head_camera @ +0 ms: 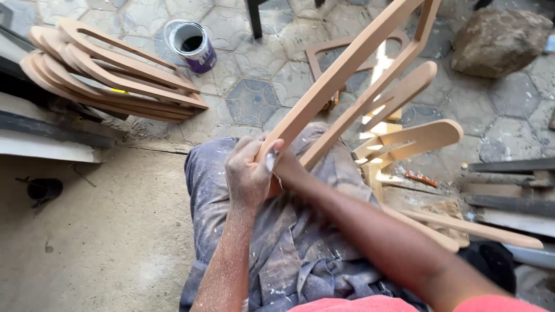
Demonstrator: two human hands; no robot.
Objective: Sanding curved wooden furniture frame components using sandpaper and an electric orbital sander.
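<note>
A long tan wooden frame piece (pixel 347 63) with a slot down its middle slants from my lap up to the top right. My left hand (pixel 248 173), dusty, is closed around its lower end, with something small and whitish at the fingertips against the wood. My right hand (pixel 287 169) is mostly hidden behind the left hand and the frame's lower end; its forearm crosses my lap from the lower right. Whether it grips the frame cannot be seen. I sit in dust-covered grey trousers (pixel 289 254).
A stack of similar curved wooden frames (pixel 110 75) leans at the upper left. An open purple paint can (pixel 193 43) stands on the tiled floor. More frame pieces (pixel 410 138) lie to the right, beside a large rock (pixel 500 40) and boards (pixel 509 190).
</note>
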